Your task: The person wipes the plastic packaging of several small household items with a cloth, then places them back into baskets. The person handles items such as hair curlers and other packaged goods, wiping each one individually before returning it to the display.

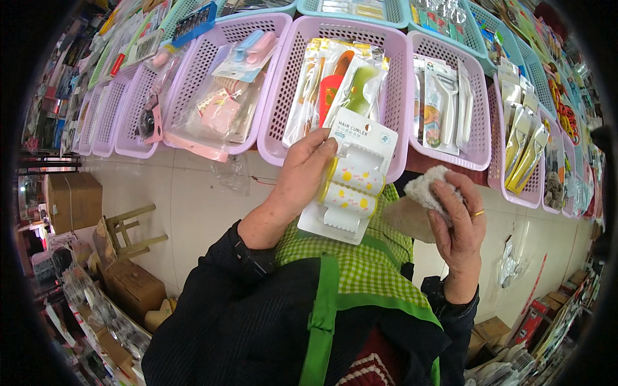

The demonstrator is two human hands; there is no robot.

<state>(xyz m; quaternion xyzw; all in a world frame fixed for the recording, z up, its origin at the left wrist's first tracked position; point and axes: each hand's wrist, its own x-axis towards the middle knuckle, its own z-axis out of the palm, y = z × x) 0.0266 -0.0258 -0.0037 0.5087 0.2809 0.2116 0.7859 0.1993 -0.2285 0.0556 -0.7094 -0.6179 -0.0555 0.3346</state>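
Between the thumb and fingers of my left hand (304, 166) is a carded pack of hair curlers (355, 186), tilted, its printed front facing up. Two white curlers with a yellow fruit pattern and yellow rims sit on the card. My right hand (461, 217), with a ring on one finger, grips a bunched whitish cloth (429, 193) to the right of the pack, apart from it. Part of the cloth hangs down below the fingers. Just beyond the pack stands a lilac perforated basket (275, 113) holding bagged combs (357, 91); the card's top overlaps its near side.
A lilac basket (181, 103) at left holds pink and blue packaged goods. At right, another basket (475, 157) holds packaged peelers (446, 106). Teal baskets (396, 21) line the back. On the tiled floor are a wooden stool (125, 231) and a cardboard box (133, 287).
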